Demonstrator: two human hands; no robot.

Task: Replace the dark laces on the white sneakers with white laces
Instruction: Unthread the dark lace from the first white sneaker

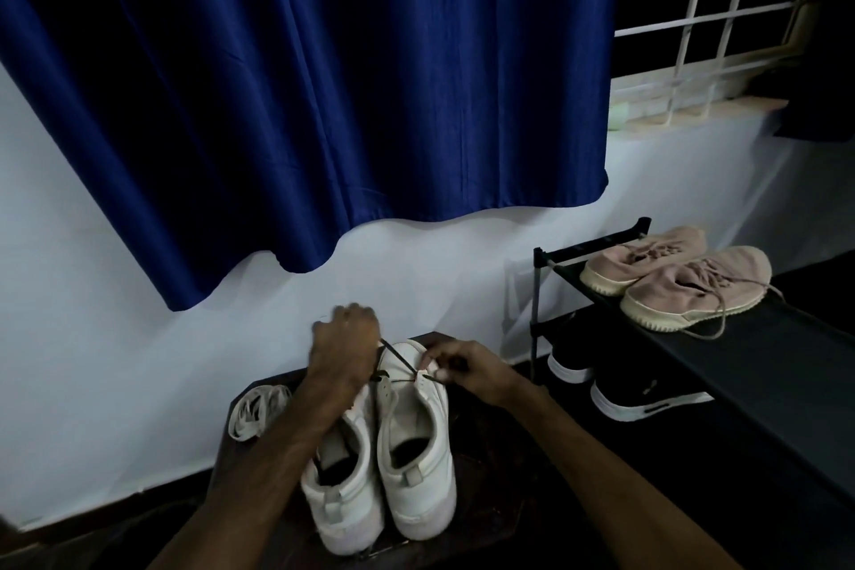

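Note:
Two white sneakers stand side by side on a dark low table (486,504), heels toward me: the left sneaker (340,491) and the right sneaker (414,444). A dark lace (397,359) runs taut across the right sneaker's front eyelets. My left hand (344,345) grips one end of this lace, raised above the toe. My right hand (467,368) pinches the eyelet flap of the right sneaker where the lace passes through. A bundle of white laces (257,410) lies on the table to the left of the shoes.
A black shoe rack (749,352) stands to the right with pink sneakers (680,275) on top and black shoes (634,393) on the shelf below. A blue curtain (300,106) hangs over the white wall behind. A barred window (721,14) is at upper right.

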